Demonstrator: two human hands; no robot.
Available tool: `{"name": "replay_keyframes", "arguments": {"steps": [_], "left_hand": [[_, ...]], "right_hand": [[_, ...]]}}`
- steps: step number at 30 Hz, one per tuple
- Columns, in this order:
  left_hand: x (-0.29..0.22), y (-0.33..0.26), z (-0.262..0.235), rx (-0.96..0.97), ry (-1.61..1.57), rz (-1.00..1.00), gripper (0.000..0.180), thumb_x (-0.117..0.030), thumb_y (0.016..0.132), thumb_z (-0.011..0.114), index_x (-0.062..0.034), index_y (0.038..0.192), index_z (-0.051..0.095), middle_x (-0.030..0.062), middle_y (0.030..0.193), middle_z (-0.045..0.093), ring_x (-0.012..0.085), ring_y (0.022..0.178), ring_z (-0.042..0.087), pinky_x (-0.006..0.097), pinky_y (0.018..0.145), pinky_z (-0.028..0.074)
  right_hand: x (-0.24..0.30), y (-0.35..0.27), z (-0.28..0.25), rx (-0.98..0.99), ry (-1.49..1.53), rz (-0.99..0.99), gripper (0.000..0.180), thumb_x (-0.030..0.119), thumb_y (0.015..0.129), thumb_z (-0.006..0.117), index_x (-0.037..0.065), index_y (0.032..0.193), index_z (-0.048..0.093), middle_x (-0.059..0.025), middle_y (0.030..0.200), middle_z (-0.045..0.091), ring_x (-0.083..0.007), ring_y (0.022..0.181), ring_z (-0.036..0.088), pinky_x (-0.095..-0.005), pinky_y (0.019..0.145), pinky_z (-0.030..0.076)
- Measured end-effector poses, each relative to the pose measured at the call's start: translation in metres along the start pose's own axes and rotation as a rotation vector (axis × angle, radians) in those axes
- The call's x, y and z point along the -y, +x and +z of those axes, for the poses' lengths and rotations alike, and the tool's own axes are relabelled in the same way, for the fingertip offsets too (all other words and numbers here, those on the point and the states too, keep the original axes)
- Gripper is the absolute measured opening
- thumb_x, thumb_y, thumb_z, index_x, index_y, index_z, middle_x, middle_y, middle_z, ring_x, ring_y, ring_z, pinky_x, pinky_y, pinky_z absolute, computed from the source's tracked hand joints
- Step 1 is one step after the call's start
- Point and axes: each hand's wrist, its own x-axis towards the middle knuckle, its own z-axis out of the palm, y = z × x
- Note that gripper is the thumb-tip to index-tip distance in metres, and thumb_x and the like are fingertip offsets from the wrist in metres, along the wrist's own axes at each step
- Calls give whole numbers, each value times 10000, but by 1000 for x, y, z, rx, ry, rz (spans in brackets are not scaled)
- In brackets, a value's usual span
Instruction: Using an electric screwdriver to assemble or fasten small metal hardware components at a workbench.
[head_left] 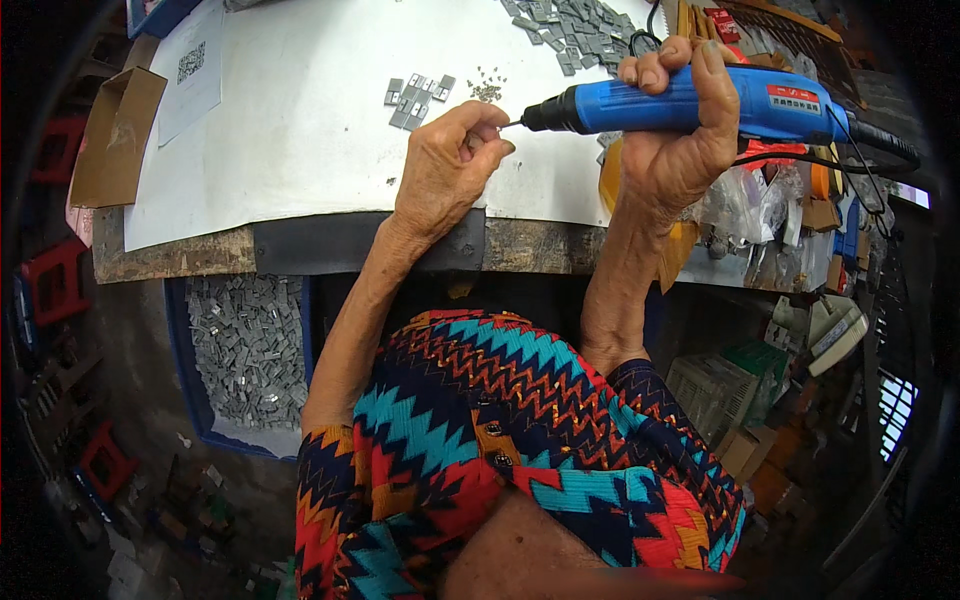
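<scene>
My right hand (680, 140) grips a glossy blue plastic screwdriver (690, 105) with a matt black nose. Dull grey metal plates (418, 95) lie on smooth white paper (300, 120) over the rough, worn wooden bench (170, 255). Beside it, a brown cardboard box (115, 135).

A small workshop; worn workbench (180, 255), heaped metal parts (580, 30), blue crate (185, 330) of grey pieces below.
</scene>
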Motion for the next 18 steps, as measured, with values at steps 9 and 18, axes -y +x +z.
{"name": "replay_keyframes", "arguments": {"steps": [9, 18], "left_hand": [[3, -3, 0, -4, -103, -93, 166, -125, 794, 620, -1, 902, 600, 31, 730, 600, 78, 647, 547, 212, 598, 453], [6, -6, 0, -22, -125, -71, 138, -111, 792, 618, -7, 881, 598, 23, 715, 593, 69, 639, 542, 199, 580, 448]], "right_hand": [[1, -4, 5, -13, 20, 3, 170, 114, 786, 590, 62, 917, 494, -77, 768, 532, -155, 622, 501, -369, 663, 406], [1, -5, 0, 31, 35, 4, 172, 123, 784, 594, 27, 910, 527, -82, 780, 538, -159, 634, 516, -371, 661, 407]]}}
